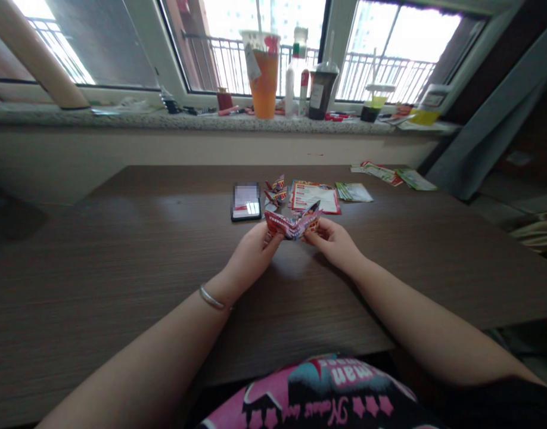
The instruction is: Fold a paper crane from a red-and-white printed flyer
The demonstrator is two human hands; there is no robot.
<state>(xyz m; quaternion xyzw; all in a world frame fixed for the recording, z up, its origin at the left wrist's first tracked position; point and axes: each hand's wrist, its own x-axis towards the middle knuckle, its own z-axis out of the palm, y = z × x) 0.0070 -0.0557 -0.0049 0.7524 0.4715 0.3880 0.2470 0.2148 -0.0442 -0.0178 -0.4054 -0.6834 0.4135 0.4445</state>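
1. The left hand point(251, 253) pinches the left end of a folded printed paper point(294, 223), fingers closed on it.
2. The right hand point(336, 243) grips the paper's right end the same way.
3. The paper is held just above the dark wooden table point(121, 268), near its middle.
4. Just beyond it lie a phone point(245, 201), a small folded paper figure point(276, 190) and a flat leaflet point(316, 195).

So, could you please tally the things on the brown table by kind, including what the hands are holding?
Phone: 1
Flat leaflets: 4
Folded paper pieces: 2, the held piece between left hand and right hand, and a small one behind it
Total: 7
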